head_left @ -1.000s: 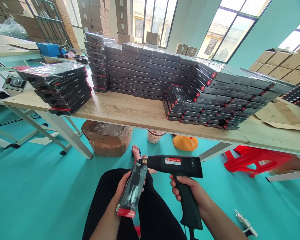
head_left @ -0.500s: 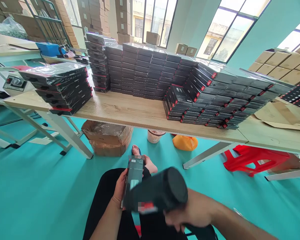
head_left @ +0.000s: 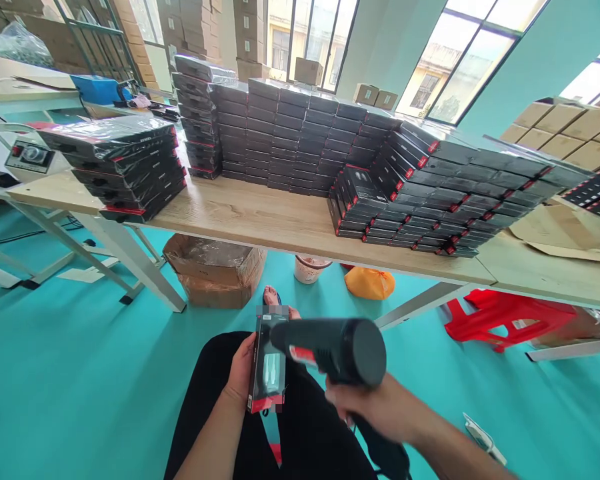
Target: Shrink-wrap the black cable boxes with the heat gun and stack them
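My left hand (head_left: 242, 368) is closed around the left side of a slim black box (head_left: 270, 363) with a red lower end, held tilted above my lap. A pale pictured shape shows on its face. In my right hand (head_left: 357, 403) is the handle of a black heat gun (head_left: 335, 347) with a red-and-white label. Its nozzle points left over the upper part of the box; from this angle I cannot tell whether they touch. The right fingers are partly hidden behind the handle.
Ahead stands a wooden table (head_left: 260, 212) with tall stacks of black boxes (head_left: 290, 133) and a film-wrapped pile (head_left: 130, 167) at its left end. Beneath are a cardboard carton (head_left: 217, 273), a bin (head_left: 309, 269) and a yellow bag (head_left: 370, 283). A red stool (head_left: 505, 320) lies at right.
The heat gun has moved up and slightly right, its nozzle going from the box's lower part to its upper part. More of the box's face and its red end now show.
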The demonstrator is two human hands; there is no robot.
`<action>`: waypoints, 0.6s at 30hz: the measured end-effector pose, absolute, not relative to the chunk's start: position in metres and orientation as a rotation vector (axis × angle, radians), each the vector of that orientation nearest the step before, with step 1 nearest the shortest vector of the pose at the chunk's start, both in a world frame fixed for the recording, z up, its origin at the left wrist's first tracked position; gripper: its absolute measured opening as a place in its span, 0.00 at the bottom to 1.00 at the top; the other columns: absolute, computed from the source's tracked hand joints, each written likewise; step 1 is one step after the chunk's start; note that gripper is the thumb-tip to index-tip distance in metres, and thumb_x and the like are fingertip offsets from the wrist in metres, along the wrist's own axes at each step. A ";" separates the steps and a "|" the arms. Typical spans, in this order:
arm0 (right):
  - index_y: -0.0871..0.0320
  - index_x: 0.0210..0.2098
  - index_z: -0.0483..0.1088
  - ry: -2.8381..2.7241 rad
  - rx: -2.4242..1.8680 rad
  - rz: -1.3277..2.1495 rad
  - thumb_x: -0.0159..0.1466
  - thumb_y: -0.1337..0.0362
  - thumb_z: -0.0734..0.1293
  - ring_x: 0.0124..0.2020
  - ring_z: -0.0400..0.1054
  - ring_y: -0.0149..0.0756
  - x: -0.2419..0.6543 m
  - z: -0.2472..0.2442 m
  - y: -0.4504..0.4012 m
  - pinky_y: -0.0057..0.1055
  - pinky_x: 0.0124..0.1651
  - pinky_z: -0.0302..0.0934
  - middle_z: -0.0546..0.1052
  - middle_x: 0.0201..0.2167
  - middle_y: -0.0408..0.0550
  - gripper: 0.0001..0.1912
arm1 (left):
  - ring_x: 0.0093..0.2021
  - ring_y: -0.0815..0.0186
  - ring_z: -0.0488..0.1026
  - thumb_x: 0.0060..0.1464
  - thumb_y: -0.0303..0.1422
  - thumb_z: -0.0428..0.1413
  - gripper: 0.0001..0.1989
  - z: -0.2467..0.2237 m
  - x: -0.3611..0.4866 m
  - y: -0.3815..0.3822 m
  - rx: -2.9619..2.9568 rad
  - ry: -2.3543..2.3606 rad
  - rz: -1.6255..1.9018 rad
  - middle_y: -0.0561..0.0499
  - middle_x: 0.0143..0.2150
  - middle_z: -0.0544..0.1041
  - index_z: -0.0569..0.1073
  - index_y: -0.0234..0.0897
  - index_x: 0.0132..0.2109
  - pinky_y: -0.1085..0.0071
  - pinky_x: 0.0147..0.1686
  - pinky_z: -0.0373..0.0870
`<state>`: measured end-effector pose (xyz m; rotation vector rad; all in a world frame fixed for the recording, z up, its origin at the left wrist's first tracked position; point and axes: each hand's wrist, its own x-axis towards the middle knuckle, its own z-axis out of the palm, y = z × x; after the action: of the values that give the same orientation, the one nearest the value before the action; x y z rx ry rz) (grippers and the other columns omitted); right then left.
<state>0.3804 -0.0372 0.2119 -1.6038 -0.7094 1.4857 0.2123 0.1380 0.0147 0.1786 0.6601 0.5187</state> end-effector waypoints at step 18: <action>0.56 0.30 0.73 -0.681 -1.825 1.624 0.54 0.58 0.68 0.24 0.65 0.35 0.381 0.210 -0.068 0.33 0.32 0.61 0.71 0.20 0.41 0.09 | 0.47 0.45 0.82 0.59 0.38 0.55 0.24 0.014 0.215 0.143 0.173 0.593 0.524 0.34 0.44 0.85 0.79 0.23 0.54 0.53 0.51 0.77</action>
<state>0.3814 -0.0680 0.2097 -1.8246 -0.6812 1.6241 0.2148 0.1425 0.0145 0.1725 0.5933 0.5241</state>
